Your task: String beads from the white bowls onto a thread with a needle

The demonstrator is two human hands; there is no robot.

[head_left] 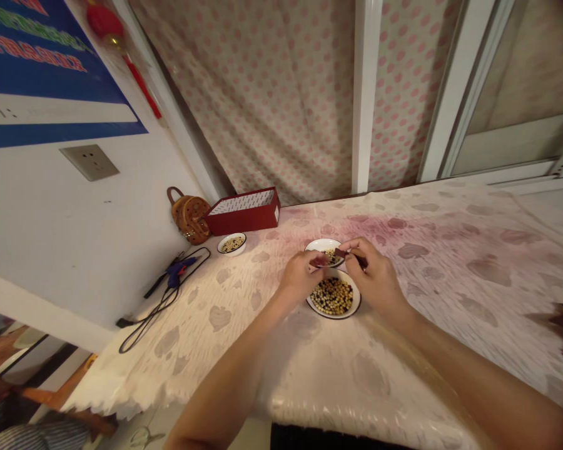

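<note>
A white bowl with a dark rim holds many yellow and black beads or beans. Just behind it sits a second white dish with fewer of them. Over the left side of both, my left hand is closed, fingertips together near a small reddish thing too blurred to make out. My right hand is pinched around a dark brown stick-like tool, whose reddish-brown end points toward my left hand above the rear dish.
A small bowl of similar pieces stands to the left, before a red box and a brown bag. A blue glue gun with its cord lies at the table's left edge. The patterned cloth covers the table.
</note>
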